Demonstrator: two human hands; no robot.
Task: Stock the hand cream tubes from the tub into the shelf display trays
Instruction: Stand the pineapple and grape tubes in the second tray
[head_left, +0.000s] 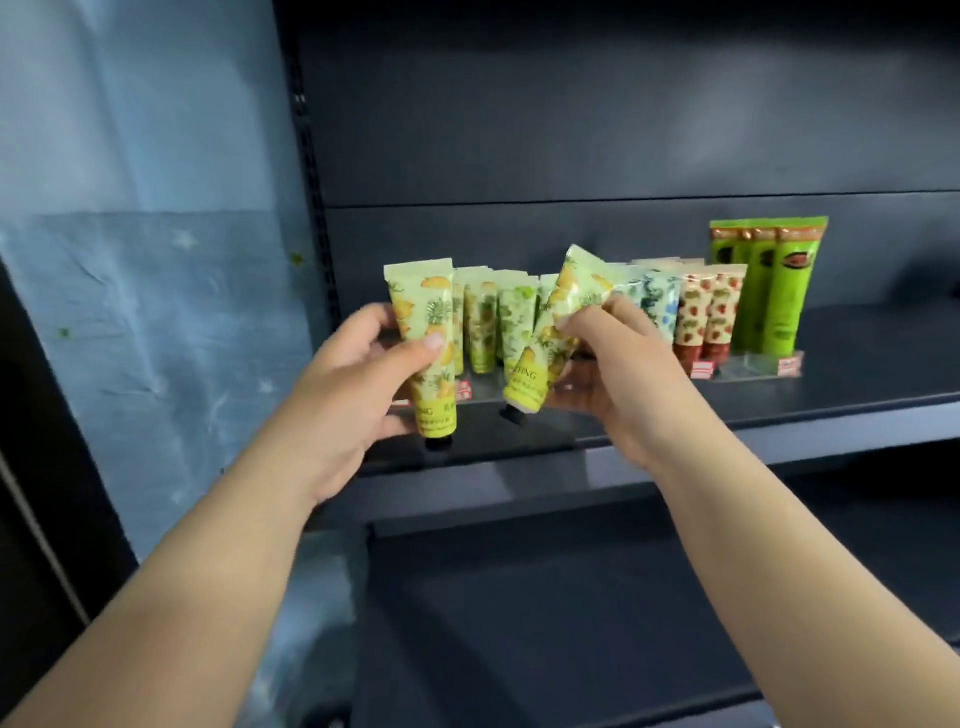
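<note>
Two hands, a pineapple-print hand cream tube in each, before the dark shelf (779, 410).
Left hand (358, 395) grips an upright tube (426, 332), cap down; right hand (613, 364) pinches a tilted tube (556, 332) just before the stocked tubes in display trays (748, 366).

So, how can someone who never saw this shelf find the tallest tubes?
Look at the dark metal shelf and follow its row of tubes to the right end. The tall bright green plastic tubes stand there, beside the shorter strawberry-print tubes, rising well above all neighbours.
</note>
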